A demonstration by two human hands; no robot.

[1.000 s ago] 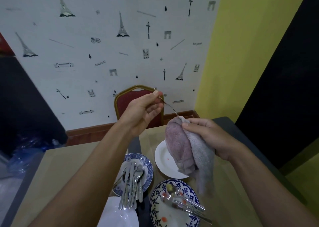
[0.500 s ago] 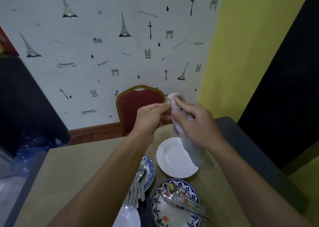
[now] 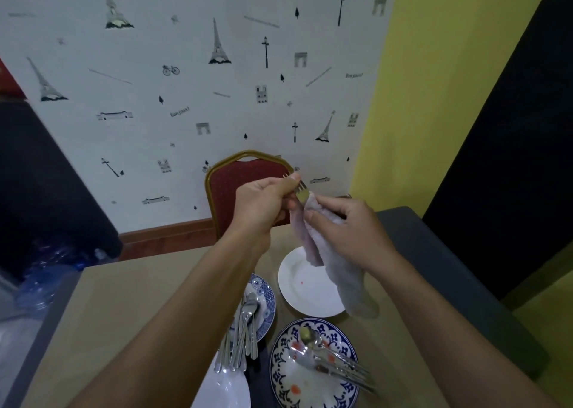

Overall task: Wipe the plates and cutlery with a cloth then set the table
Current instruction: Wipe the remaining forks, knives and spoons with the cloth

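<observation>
Head view shows your left hand pinched shut on the tine end of a fork, raised over the far side of the worktop, while your right hand is closed around the pinkish cloth, which wraps the fork's handle and hangs down over the white plate. To do this wipe well, keep the left pinch firm and squeeze the cloth evenly as you draw it along the metal, then regrip so the tines get wiped too. Below your left forearm a bundle of cutlery lies across a small blue-patterned plate; nearest you, a larger patterned plate holds a spoon, more cutlery and food specks, and looks not yet cleaned. Another white plate sits at the bottom edge. Your open room is the bare worktop to the left; the right edge is close, and the red chair stands just beyond the far edge.
</observation>
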